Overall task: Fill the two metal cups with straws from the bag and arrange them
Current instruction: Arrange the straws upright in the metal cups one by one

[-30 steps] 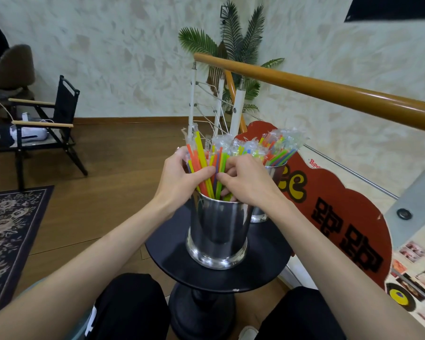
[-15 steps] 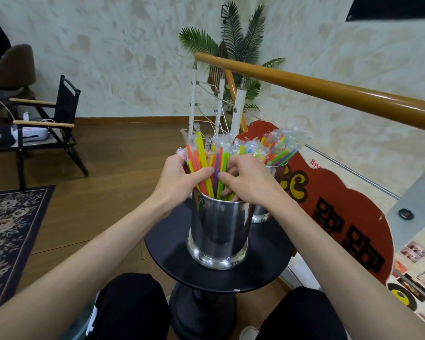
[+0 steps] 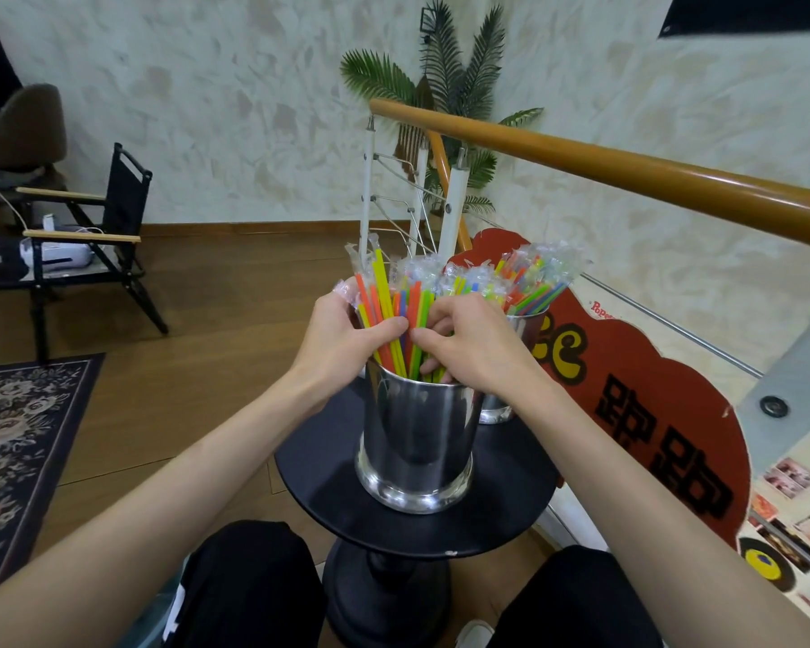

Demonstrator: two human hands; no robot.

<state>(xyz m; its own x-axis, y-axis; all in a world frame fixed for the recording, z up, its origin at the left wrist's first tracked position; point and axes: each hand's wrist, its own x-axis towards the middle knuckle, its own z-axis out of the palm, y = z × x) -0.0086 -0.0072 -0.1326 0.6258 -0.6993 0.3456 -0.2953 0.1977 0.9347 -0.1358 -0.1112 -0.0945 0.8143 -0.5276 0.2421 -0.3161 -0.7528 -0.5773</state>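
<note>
- Near metal cup (image 3: pixel 415 441) is set upright on the round black desk (image 3: pixel 501 516), packed with wrapped coloured straws (image 3: pixel 396 320).
- Left hand (image 3: pixel 342 334) is curled round the left side of the straw bundle just above the rim; straws are gripped.
- Right hand (image 3: pixel 468 343) is curled on the right side of the same bundle, fingertips dipped inside the rim; straws are pinched.
- Second metal cup (image 3: pixel 527 329) is placed just behind, right of the first, also filled with straws (image 3: pixel 534 282), untouched.

Both forearms reach forward, left hand (image 3: pixel 342 334) and right hand (image 3: pixel 471 341) side by side, fingers curled inward.
</note>
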